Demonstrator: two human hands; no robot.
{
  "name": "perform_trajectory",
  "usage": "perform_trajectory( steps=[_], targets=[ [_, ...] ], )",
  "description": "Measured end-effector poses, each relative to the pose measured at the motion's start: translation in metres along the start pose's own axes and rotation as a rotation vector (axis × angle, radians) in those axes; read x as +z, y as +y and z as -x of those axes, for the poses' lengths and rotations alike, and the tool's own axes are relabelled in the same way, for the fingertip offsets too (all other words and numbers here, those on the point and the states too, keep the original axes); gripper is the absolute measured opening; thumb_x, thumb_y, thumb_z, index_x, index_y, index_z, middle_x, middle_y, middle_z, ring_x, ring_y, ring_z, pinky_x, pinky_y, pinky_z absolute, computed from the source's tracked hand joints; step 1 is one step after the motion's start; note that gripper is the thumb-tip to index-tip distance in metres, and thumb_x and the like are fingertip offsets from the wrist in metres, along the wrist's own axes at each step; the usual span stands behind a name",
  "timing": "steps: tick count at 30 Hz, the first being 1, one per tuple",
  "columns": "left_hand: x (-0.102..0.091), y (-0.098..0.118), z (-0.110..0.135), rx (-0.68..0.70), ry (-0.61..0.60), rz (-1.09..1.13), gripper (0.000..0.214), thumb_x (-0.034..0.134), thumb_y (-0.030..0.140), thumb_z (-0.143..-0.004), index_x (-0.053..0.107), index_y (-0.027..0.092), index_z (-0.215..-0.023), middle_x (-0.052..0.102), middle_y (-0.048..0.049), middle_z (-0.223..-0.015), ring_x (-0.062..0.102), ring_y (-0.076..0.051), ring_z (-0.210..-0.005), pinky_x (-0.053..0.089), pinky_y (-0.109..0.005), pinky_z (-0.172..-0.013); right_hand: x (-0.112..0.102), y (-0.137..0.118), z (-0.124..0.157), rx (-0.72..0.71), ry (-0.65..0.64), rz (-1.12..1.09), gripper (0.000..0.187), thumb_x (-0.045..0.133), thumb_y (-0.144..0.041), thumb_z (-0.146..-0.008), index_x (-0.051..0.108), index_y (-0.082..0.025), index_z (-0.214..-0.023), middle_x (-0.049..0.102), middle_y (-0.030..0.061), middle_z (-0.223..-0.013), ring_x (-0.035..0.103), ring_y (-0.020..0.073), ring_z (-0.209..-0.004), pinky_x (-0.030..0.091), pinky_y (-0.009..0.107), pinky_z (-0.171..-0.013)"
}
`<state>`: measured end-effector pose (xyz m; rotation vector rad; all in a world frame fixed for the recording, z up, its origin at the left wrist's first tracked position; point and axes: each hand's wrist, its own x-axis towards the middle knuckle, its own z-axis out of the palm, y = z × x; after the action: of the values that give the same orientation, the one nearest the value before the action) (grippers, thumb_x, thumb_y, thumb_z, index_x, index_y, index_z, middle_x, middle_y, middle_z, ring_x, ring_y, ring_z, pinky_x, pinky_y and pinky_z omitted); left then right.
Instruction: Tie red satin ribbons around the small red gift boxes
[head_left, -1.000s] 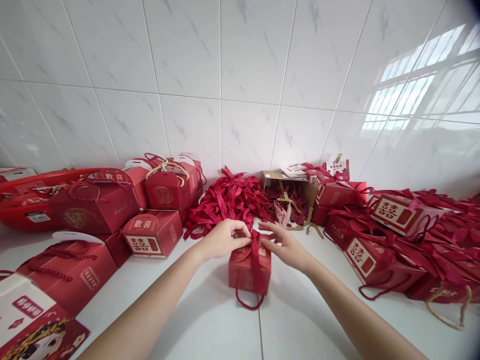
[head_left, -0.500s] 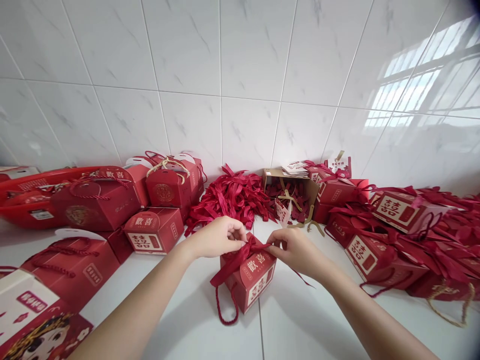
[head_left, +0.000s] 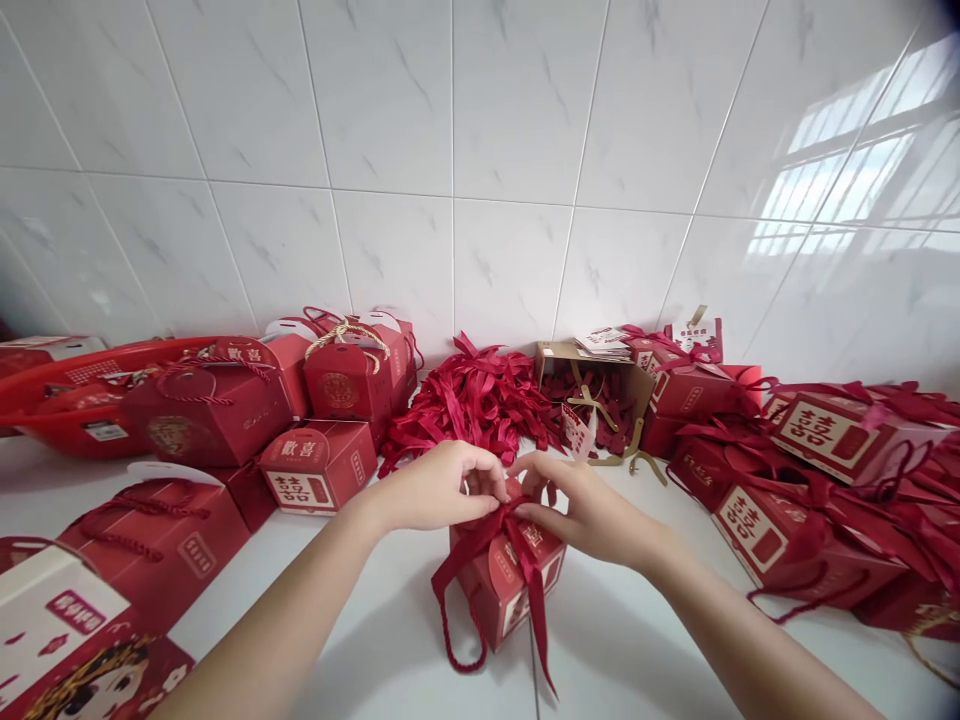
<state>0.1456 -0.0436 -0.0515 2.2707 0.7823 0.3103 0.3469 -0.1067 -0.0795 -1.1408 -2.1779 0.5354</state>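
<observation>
the left hand (head_left: 450, 488) has a narrow grip on the red ribbon (head_left: 537, 585) atop the small red box (head_left: 480, 588); the right hand (head_left: 581, 505) pinches the ribbon just beside it. the box stands on the white desk (head_left: 390, 620), before the heaped ribbons (head_left: 484, 400).

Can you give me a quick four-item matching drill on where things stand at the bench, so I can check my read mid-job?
Things
1. Trailing ribbon
2. Ribbon heap
3. Open carton
4. Rope handle

Places and states
A. Holds gold strips among dark red pieces
B. Looped down at the side of the middle box
C. Crosses the middle box's top, between the left hand and right hand
D. Loose and tangled, near the tiled wall

Right pairs: 1-C, 2-D, 3-A, 4-B
</observation>
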Motion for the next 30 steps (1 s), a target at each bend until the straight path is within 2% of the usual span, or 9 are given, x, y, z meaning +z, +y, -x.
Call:
perform_trajectory(
  steps=[3, 6, 10, 13, 18, 24, 30],
  targets=[
    [-0.001, 0.000, -0.001, -0.001, 0.020, 0.038, 0.012, 0.057, 0.024, -0.072, 0.064, 0.017, -0.080, 0.066, -0.0015, -0.077, 0.059, -0.015, -0.069, 0.043, -0.024, -0.060, 0.004, 0.001, 0.006, -0.090, 0.015, 0.108, 0.025, 0.047, -0.014, -0.088, 0.054, -0.023, -0.110, 0.061, 0.0033, -0.091, 0.055, 0.0132, -0.078, 0.045, 0.025, -0.070],
    [-0.002, -0.005, -0.004, 0.012, 0.014, 0.078, 0.012, 0.059, 0.022, -0.070, 0.064, 0.017, -0.080, 0.066, -0.0020, -0.079, 0.059, -0.016, -0.074, 0.045, -0.025, -0.064, 0.008, 0.000, 0.011, -0.187, -0.018, 0.351, 0.038, 0.042, -0.006, -0.088, 0.057, -0.026, -0.117, 0.058, 0.0051, -0.091, 0.050, 0.0149, -0.079, 0.041, 0.027, -0.069],
    [-0.004, -0.014, -0.008, -0.003, -0.014, 0.130, 0.015, 0.060, 0.024, -0.071, 0.064, 0.016, -0.084, 0.066, -0.0030, -0.081, 0.059, -0.017, -0.076, 0.046, -0.027, -0.067, 0.015, 0.000, 0.013, -0.224, -0.029, 0.619, 0.044, 0.046, -0.010, -0.088, 0.054, -0.034, -0.124, 0.053, 0.0054, -0.086, 0.043, 0.0184, -0.079, 0.037, 0.031, -0.069],
    [-0.004, -0.016, -0.010, 0.023, 0.033, 0.148, 0.014, 0.060, 0.024, -0.073, 0.064, 0.016, -0.084, 0.065, -0.0030, -0.080, 0.058, -0.016, -0.075, 0.046, -0.027, -0.069, 0.020, 0.000, 0.012, -0.230, -0.058, 0.636, 0.044, 0.046, -0.012, -0.089, 0.054, -0.036, -0.125, 0.051, 0.0061, -0.087, 0.041, 0.0189, -0.081, 0.037, 0.031, -0.070],
    [-0.005, -0.017, -0.010, 0.043, 0.136, 0.078, 0.010, 0.057, 0.023, -0.075, 0.063, 0.017, -0.080, 0.061, -0.0004, -0.073, 0.054, -0.014, -0.068, 0.044, -0.025, -0.063, 0.025, 0.001, 0.010, -0.215, -0.052, 0.628, 0.041, 0.045, -0.014, -0.091, 0.054, -0.035, -0.125, 0.051, 0.0075, -0.091, 0.041, 0.0190, -0.082, 0.037, 0.030, -0.071],
    [-0.006, -0.019, -0.008, 0.055, -0.005, -0.010, 0.008, 0.057, 0.021, -0.072, 0.062, 0.018, -0.078, 0.063, -0.0006, -0.081, 0.055, -0.015, -0.072, 0.042, -0.024, -0.064, 0.023, 0.007, 0.011, -0.209, -0.047, 0.575, 0.042, 0.046, -0.015, -0.091, 0.053, -0.039, -0.125, 0.051, 0.0061, -0.089, 0.042, 0.0177, -0.080, 0.036, 0.031, -0.071],
    [-0.003, -0.017, -0.007, 0.025, -0.017, -0.131, 0.013, 0.061, 0.026, -0.070, 0.061, 0.021, -0.082, 0.055, -0.0007, -0.087, 0.051, -0.016, -0.076, 0.040, -0.023, -0.065, 0.022, 0.007, 0.011, -0.214, -0.035, 0.554, 0.041, 0.046, -0.016, -0.091, 0.055, -0.039, -0.124, 0.051, 0.0052, -0.087, 0.042, 0.0168, -0.079, 0.035, 0.032, -0.073]
  ],
)
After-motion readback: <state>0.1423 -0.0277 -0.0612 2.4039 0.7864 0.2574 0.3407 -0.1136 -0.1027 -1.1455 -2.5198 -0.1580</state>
